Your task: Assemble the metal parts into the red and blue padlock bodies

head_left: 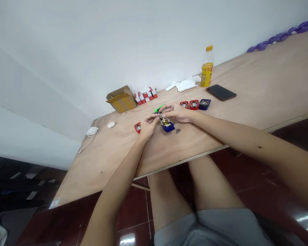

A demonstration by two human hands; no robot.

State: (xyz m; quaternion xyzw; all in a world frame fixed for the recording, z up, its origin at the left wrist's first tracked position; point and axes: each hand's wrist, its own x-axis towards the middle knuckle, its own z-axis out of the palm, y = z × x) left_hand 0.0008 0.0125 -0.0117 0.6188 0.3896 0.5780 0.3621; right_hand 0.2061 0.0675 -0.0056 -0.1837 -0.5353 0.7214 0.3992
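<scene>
Both the left hand and right hand are closing fingertips on a small dark part, steadying it above a brass fitting in a blue case.

The L forearm is bare and comes up from the lower edge of the view. The R forearm, also bare, comes in from the right edge, so both arms make a wide V. The L wrist is a little bent, and the L hand is held w/ its fingers pinched together toward the other hand. The R wrist is nearly straight, the R hand lies back-of-hand up, w/ fingers reaching left. Both hands are very close, approx. fingertip to fingertip; exact contact is too small to tell.
</scene>
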